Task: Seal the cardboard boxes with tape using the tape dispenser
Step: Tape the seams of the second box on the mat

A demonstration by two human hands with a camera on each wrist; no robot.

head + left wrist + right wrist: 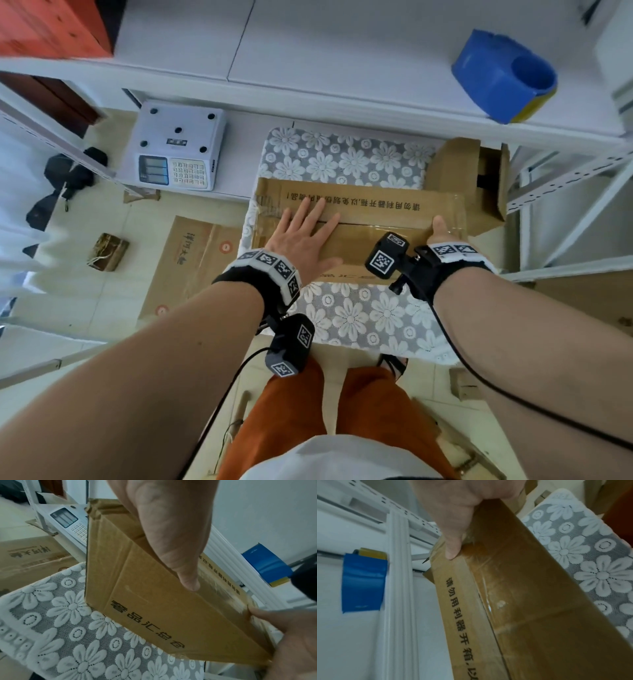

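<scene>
A brown cardboard box [370, 219] with printed characters lies on a flower-lace cloth [359, 318]. Shiny clear tape runs along its top seam [488, 588]. My left hand [305, 233] lies flat on the left half of the box top [154, 608], fingers spread and straight. My right hand [442, 229] grips the box's right end, thumb [452, 547] pressed on the top by the taped seam; its other fingers are hidden. The blue tape dispenser [503, 77] sits alone on the white shelf at the upper right, and shows in both wrist views [267, 565] [363, 580].
An open cardboard box [479, 178] stands just right of the taped one. A white weighing scale [178, 150] sits on the lower shelf to the left. Flattened cardboard [191, 260] lies on the floor. A red box [51, 27] is at the top left of the shelf.
</scene>
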